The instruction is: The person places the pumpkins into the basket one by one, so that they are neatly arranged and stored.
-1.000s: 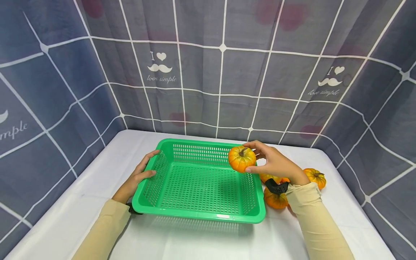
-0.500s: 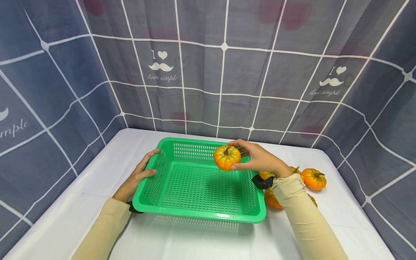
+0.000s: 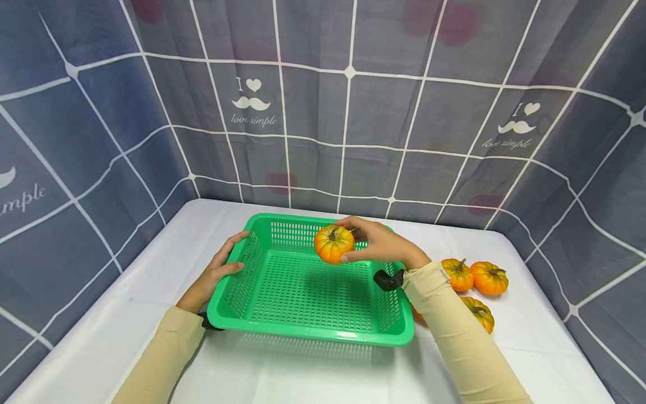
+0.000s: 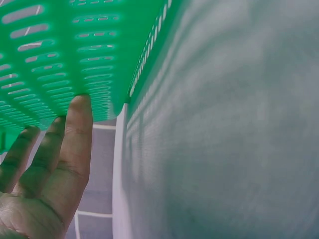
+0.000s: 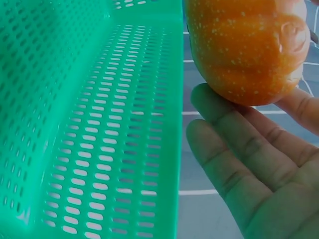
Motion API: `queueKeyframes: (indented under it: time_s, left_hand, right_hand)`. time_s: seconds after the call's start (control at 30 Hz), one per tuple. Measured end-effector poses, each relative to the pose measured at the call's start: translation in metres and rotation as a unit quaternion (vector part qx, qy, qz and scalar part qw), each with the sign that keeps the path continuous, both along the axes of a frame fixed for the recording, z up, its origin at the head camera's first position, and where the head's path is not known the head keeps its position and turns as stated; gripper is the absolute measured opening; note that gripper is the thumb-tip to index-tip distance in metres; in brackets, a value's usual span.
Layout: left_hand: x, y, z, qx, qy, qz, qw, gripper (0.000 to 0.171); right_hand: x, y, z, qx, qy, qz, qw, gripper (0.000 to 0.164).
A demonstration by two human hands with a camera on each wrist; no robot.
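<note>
A small orange pumpkin (image 3: 333,246) with a brown stem is held above the green plastic basket (image 3: 303,331), towards its far side. My right hand (image 3: 383,244) grips it from the right, thumb at the near side and fingers behind. In the right wrist view the speckled pumpkin (image 5: 249,50) sits between thumb and fingertips, with two fingers off it. My left hand (image 3: 217,275) holds the basket's left side, thumb over the rim. Seen from the left wrist, its fingers (image 4: 77,134) lie against the perforated outer wall. No pumpkin shows inside the basket.
Right of the basket, several more pumpkins (image 3: 489,278) lie on the white tablecloth (image 3: 535,336); the right sleeve (image 3: 454,331) partly covers that group. A grey checked curtain (image 3: 313,112) encloses the table at the back and sides.
The right hand has carried the pumpkin leftward, from the basket's right rim to over its inside. More of the pumpkins on the table now show. The left hand and basket stay put.
</note>
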State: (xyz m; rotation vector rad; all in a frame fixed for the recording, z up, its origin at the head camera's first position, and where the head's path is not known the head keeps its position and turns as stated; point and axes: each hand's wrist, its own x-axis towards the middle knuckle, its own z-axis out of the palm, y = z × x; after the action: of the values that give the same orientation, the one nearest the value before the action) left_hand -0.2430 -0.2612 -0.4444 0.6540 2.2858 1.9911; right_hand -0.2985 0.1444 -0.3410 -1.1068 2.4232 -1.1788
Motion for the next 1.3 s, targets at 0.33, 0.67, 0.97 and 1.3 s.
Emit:
queueKeyframes:
  time_s: [0.33,0.67,0.97,1.3]
  left_hand:
    - [0.001,0.0,0.0,-0.025,0.009,0.018,0.9995,0.074]
    - [0.002,0.0,0.002,-0.007,-0.008,0.009,0.9999,0.074]
    - [0.001,0.0,0.002,0.0,-0.008,0.005,1.0,0.074]
    - [0.001,0.0,0.002,0.014,-0.017,-0.002,0.9998,0.073]
  right_hand:
    - [-0.012,-0.023,-0.007,-0.022,-0.027,0.038,0.999,0.066]
    - [-0.018,-0.044,-0.009,0.001,-0.03,0.051,0.998,0.065]
    - [-0.025,-0.06,-0.011,0.043,-0.031,0.026,0.998,0.067]
    - [-0.032,-0.075,-0.018,0.092,-0.037,0.006,0.995,0.072]
